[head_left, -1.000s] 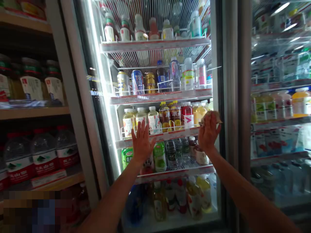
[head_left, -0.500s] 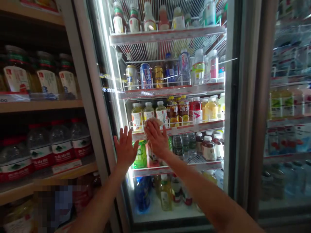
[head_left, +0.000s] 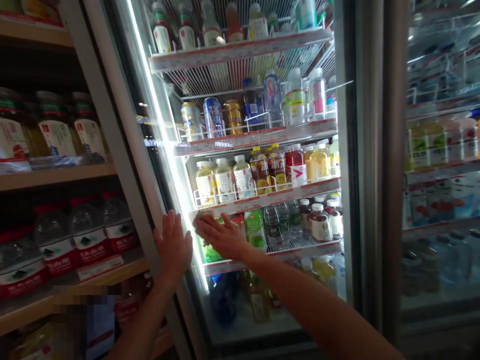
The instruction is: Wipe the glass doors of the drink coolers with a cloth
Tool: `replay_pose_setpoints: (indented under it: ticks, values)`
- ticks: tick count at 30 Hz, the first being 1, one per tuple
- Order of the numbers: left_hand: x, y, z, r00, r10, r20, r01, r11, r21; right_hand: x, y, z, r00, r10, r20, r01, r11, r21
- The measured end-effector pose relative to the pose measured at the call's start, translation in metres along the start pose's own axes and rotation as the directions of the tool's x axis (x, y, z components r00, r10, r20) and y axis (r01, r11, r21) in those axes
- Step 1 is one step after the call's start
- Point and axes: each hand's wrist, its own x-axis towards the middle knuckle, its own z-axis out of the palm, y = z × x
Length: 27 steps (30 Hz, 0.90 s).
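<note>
My right hand (head_left: pixel 221 235) presses a pale, crumpled cloth (head_left: pixel 205 215) against the glass door (head_left: pixel 240 300) of a lit drinks cooler. The cloth shows only at its edges, past my fingers. To the left, my left hand (head_left: pixel 173 245) is raised with its palm toward the door near the frame, holding nothing; whether it touches the glass I cannot tell. Behind the glass, a green bottle (head_left: pixel 212 254) is partly covered by my right hand. White-capped juice bottles (head_left: pixel 224 182) stand one shelf higher.
Left of the cooler, wooden shelves (head_left: pixel 67 177) carry juice bottles and red-capped water bottles (head_left: pixel 90 225). A metal door frame (head_left: pixel 369 150) separates this cooler from another on the right. A blurred, pixelated patch covers the lower left.
My right hand has moved left and down across the glass with the cloth. My left hand has shifted left and slightly down. The view has tilted a little.
</note>
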Motion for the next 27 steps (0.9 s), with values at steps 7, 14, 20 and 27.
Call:
replay_pose_setpoints:
  ticks: [7,14,20,27]
  values:
    - [0.011,0.064,0.014,0.964,0.240,-0.118,-0.246,0.969,-0.037,-0.060,0.059,-0.048,0.958,0.225,-0.179,-0.260,0.944,-0.205]
    - [0.011,0.138,0.030,0.920,0.355,-0.165,-0.377,0.917,-0.130,-0.130,0.118,-0.094,0.849,0.411,-0.333,-0.510,0.803,-0.309]
    - [0.003,0.174,0.040,0.915,0.385,-0.117,-0.400,0.903,-0.158,-0.187,0.156,-0.117,0.685,0.573,-0.449,-0.720,0.629,-0.295]
    - [-0.012,0.163,0.046,0.929,0.354,-0.107,-0.368,0.915,-0.165,-0.187,0.136,-0.101,0.556,0.636,-0.536,-0.816,0.540,-0.205]
